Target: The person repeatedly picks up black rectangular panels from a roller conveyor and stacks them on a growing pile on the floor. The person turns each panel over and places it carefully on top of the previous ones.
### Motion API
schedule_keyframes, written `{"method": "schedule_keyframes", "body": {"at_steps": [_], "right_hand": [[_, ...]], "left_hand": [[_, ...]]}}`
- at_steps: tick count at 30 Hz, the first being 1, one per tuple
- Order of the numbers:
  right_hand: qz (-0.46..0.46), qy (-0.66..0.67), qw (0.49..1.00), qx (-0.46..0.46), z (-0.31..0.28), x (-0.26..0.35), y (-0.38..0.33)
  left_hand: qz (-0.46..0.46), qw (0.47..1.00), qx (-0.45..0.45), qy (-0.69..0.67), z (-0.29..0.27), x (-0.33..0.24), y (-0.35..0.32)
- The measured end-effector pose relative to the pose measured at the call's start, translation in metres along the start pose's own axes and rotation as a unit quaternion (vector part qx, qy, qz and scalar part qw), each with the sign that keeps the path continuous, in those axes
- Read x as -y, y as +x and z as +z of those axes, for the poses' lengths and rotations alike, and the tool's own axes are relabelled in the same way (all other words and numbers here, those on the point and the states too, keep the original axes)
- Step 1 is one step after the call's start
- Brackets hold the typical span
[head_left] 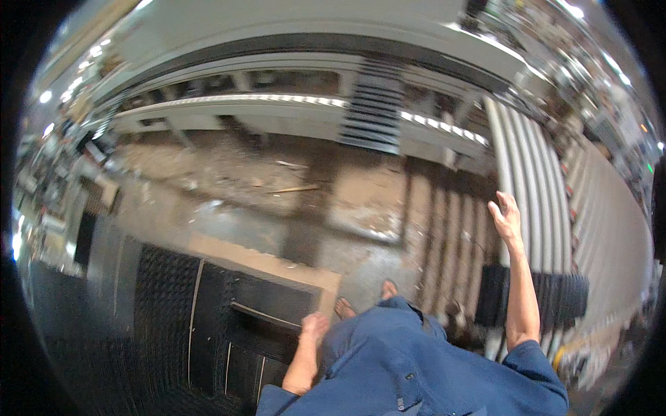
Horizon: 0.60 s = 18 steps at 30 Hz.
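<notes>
My right hand (508, 220) is stretched forward beside a row of pale metal rollers (531, 159). Its thumb and fingers are apart, with nothing between them. Under my right forearm, a black ribbed stack (558, 299) lies across the rollers. My left hand (315, 324) hangs low at my side with the fingers curled in, and no object shows in it. It is nearest to the corner of a pile of black panels (270, 298); whether it touches them I cannot tell.
A long machine frame (277, 125) runs across the front, with a dark ribbed strip (374, 104) hanging over it. Debris and a thin wooden stick (295, 188) lie on the dusty floor. Board edging (329, 288) borders the panels. A broad grey surface (610, 215) flanks the rollers.
</notes>
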State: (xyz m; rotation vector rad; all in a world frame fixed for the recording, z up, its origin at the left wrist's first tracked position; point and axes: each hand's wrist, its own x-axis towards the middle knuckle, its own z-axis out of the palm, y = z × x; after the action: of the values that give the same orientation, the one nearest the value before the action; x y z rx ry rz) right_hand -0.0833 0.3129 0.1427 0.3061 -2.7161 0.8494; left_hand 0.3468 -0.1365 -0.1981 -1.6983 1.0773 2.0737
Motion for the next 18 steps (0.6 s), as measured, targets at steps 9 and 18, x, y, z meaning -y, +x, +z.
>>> {"method": "schedule_keyframes", "body": {"at_steps": [9, 18], "right_hand": [[-0.216, 0.009, 0.972, 0.096, 0.159, 0.089, 0.094], [-0.26, -0.097, 0.959, 0.053, 0.185, 0.072, 0.135]], "left_hand": [[0.074, 0.994, -0.037, -0.067, 0.005, 0.03, -0.067], [0.127, 0.981, -0.054, -0.14, -0.013, 0.125, -0.077]]}}
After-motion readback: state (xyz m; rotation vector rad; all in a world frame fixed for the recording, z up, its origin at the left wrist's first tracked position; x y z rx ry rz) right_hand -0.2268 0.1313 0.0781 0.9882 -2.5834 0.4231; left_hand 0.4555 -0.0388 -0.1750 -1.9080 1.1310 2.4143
